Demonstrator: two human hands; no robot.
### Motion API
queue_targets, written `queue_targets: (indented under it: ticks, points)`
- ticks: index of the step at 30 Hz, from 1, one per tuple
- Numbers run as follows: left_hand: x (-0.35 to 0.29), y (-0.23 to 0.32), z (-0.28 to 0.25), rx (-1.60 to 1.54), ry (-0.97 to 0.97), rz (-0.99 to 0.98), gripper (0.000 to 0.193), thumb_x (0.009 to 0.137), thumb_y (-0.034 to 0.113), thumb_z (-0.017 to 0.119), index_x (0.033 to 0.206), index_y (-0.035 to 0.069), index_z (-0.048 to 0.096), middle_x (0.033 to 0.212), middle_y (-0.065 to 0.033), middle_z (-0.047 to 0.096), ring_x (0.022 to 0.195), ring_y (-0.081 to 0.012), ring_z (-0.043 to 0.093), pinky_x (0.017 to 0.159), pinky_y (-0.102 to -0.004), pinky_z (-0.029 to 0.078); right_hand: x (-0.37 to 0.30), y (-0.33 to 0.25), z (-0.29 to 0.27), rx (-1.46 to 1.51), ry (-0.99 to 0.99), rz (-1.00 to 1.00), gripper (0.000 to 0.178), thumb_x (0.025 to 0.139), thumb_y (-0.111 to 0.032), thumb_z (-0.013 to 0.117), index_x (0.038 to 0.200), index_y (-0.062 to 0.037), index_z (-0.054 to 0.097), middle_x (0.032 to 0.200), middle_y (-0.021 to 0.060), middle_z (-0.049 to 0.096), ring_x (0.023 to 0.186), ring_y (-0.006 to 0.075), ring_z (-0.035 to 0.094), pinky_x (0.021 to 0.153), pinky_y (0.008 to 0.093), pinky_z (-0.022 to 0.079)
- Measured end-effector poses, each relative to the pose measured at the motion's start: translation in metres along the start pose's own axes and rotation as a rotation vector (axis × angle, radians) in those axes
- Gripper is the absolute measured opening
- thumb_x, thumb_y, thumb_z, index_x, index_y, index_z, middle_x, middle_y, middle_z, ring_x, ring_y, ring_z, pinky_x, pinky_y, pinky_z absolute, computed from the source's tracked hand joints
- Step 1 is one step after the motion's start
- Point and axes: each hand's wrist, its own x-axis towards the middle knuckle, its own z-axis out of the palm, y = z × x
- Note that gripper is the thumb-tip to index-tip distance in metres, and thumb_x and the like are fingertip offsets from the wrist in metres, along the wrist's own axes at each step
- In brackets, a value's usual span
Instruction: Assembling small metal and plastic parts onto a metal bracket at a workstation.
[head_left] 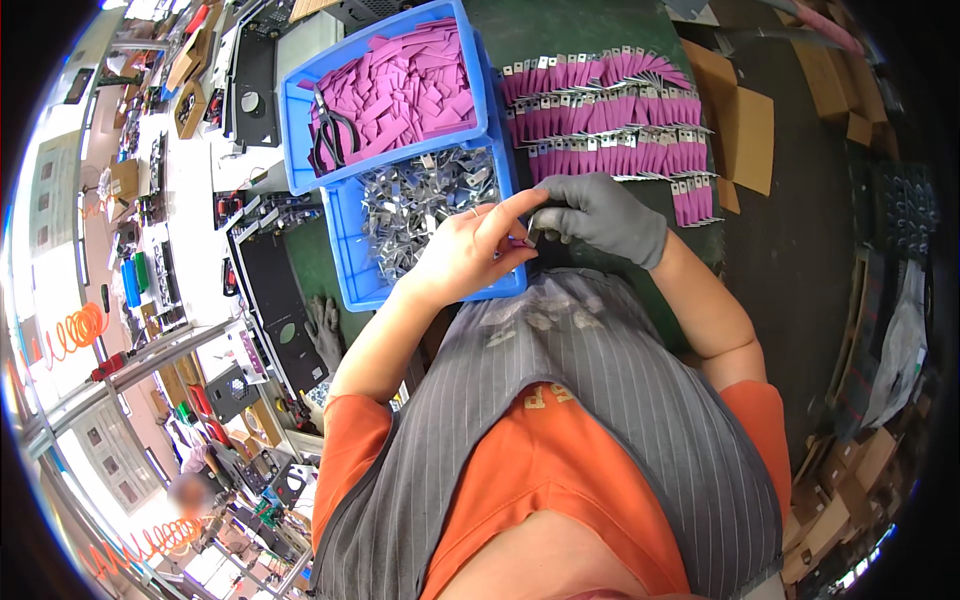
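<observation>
My bare left hand (470, 250) and my grey-gloved right hand (600, 218) meet at the near right corner of a blue bin. Between their fingertips is a small metal bracket (531, 228), mostly hidden, with a bit of purple strip (517, 241) at the left fingers. Both hands are closed in a pinch. Beneath and left of them, the near blue bin (352, 275) holds many loose metal brackets (425, 200). Behind it, a second blue bin (300, 125) is filled with purple strips (405, 85); black-handled pliers (335, 135) lie on these.
Rows of metal brackets with purple strips (605, 108) lie on the green table (640, 215) to the right. An open cardboard box (745, 135) stands past its right edge. A loose grey glove (325, 332) lies at left. A person (190, 485) is far off at lower left.
</observation>
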Motion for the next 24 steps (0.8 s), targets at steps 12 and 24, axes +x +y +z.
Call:
queue_targets:
  ticks: [12, 24]
  points:
    - [-0.042, -0.062, -0.006, 0.039, 0.154, -0.514, 0.035, 0.074, 0.015, 0.073, 0.106, 0.010, 0.062, 0.085, -0.0035, 0.059, 0.064, -0.0151, 0.051, 0.060, -0.0285, 0.045, -0.098, 0.090, -0.047, -0.829, 0.481, -0.073, 0.016, 0.081, -0.017, 0.062, 0.096, -0.0113, 0.063, 0.090, 0.0077, 0.058, 0.087, 0.0256, 0.058, 0.075, 0.0352, 0.047]
    - [-0.091, -0.147, 0.010, 0.314, 0.127, -0.774, 0.016, 0.080, 0.021, 0.063, 0.092, 0.013, 0.069, 0.088, -0.0101, 0.066, 0.081, -0.0305, 0.062, 0.069, -0.0390, 0.049, -0.148, 0.178, -0.064, -1.340, 0.877, 0.301, 0.019, 0.072, -0.016, 0.062, 0.090, -0.0116, 0.057, 0.093, 0.0105, 0.054, 0.092, 0.0316, 0.050, 0.083, 0.0442, 0.040]
